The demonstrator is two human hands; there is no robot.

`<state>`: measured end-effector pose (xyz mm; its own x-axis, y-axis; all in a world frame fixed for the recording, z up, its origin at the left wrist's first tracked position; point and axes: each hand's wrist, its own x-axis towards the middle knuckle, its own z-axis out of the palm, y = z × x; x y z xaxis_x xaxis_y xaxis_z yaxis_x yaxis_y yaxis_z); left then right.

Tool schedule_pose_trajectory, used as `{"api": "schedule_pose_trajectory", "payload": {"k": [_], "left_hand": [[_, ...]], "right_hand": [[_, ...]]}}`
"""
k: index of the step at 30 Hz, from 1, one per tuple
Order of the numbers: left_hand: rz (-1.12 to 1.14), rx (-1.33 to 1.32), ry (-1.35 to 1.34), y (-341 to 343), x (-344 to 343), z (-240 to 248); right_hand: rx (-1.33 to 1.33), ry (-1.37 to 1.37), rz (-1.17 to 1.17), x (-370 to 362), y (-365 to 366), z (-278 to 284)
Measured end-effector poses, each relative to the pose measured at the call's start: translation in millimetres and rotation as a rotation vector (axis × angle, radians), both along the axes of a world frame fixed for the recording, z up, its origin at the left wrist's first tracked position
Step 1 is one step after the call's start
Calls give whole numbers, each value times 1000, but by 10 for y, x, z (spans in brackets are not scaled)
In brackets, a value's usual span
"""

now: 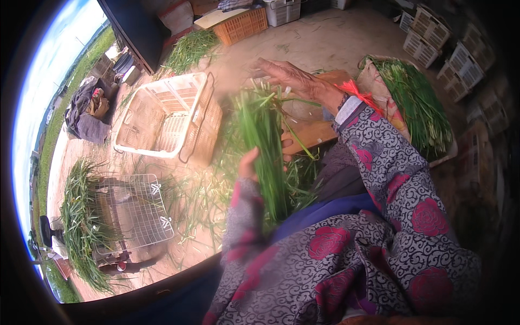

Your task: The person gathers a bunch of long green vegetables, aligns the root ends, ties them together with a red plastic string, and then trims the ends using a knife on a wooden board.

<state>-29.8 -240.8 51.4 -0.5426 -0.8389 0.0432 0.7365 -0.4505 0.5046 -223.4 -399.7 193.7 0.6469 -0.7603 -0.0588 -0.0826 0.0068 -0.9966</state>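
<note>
My left hand (249, 164) is closed around a thick bunch of chives (266, 149), with fingertips showing on the bunch's far side. The pale cut ends point up and away, while the green leaves hang down toward my lap. Above those ends my right hand (295, 78) is stretched out, palm down and fingers extended, holding nothing. Its fingertips are smeared by motion. Beneath the right forearm lies a brown wooden board (309, 132). A bundle of red-orange ties (357, 91) sits next to my right wrist.
A white plastic crate (187, 132) stands left of the bunch. At right, a container holds chives (414, 100). More chives lie on a wire-rack cart (143, 214) and in a far pile (189, 51). An orange crate (242, 27) stands behind; pale crates (422, 40) are stacked far right.
</note>
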Motion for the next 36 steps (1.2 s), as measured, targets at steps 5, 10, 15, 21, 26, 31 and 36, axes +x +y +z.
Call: {"api": "schedule_pose_trajectory", "payload": {"k": [5,10,15,21,26,31,36], "left_hand": [[100,135,73,92,149,-153],[243,322,26,702,-275,163],[177,190,-476,631,-107,-543],[281,252,-525,509,-240,-205],[227,92,-615,578,-96,-311],[275,185,-700,568,5,-356],[326,56,-845,531,-86,-361]], "right_hand": [[135,21,58,-20,489,-366],[35,194,-107,-22,690,-692],[-368,29,-437,-8,752,-1005],[-296,-6,-863,-201,163,-1055],[381,-778,-677,-1056,-486,-539],[-77,-360,-530,-756,2,104],[-673,741,-90,-72,648,-282]]}}
